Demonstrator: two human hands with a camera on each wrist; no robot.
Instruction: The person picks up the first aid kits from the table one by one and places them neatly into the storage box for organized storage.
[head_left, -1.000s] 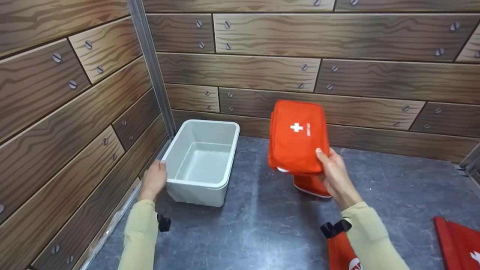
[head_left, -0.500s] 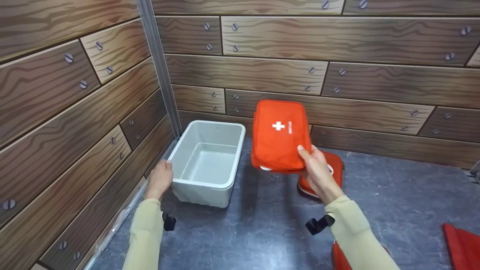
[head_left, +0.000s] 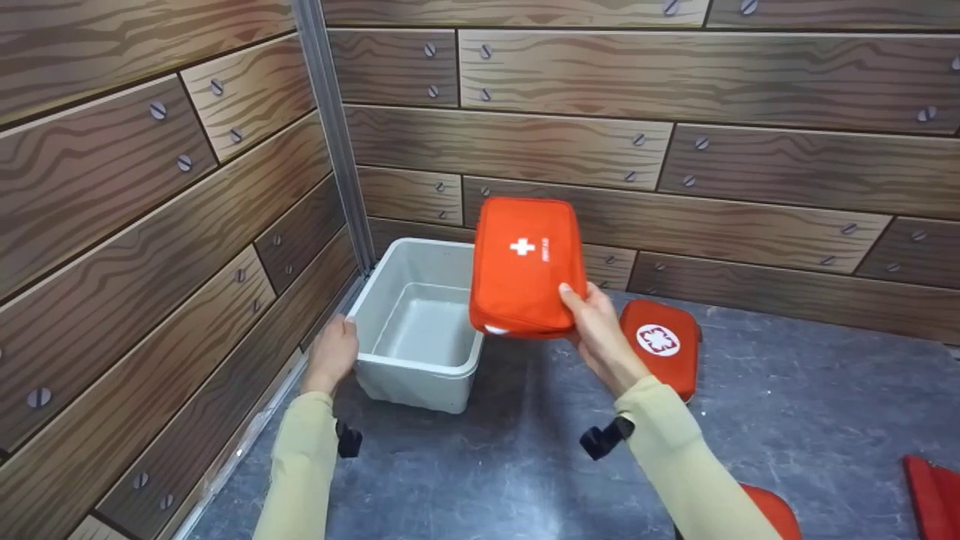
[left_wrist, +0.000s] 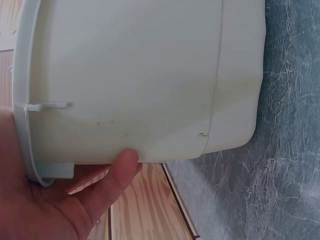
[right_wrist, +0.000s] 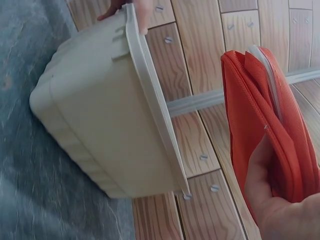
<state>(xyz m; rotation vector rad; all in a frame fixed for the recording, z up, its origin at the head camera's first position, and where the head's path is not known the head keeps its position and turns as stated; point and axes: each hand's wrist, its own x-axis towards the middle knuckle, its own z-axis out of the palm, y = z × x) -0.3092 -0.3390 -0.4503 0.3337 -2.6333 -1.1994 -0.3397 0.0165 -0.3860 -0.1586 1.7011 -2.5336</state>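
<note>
Where the near edge cuts the view, a red rounded case (head_left: 776,514) shows in part beyond the right sleeve (head_left: 686,465), and farther right a darker red item (head_left: 934,491) is also cut off by the edge. Both lie on the dark marbled surface (head_left: 810,420); what they may hold cannot be seen. Black wrist devices sit on both arms, the left one (head_left: 347,439) and the right one (head_left: 606,439).

Farther in, the left hand (head_left: 331,356) grips the rim of a pale grey bin (head_left: 416,384) close to its near left corner, fingers at the rim and a digit against the outer wall. The bin stands on the surface, its mouth upward — inside, its own smooth walls and pale floor show, the right part being hidden from the head view.

Hiding it is a red first-aid pouch (head_left: 525,274) with a white cross, pinched by the right hand (head_left: 600,337) at its near right corner, thumb on top. It is held up off the surface, just right of the bin and apart from it; the right wrist view shows zipped red layers with a pale strip between them — contents out of sight.

Behind the right hand lies a red case with a round white emblem (head_left: 660,345). Farthest off, a wood-patterned wall (head_left: 675,82) meets the left wall (head_left: 112,225) at a metal post (head_left: 334,112).
</note>
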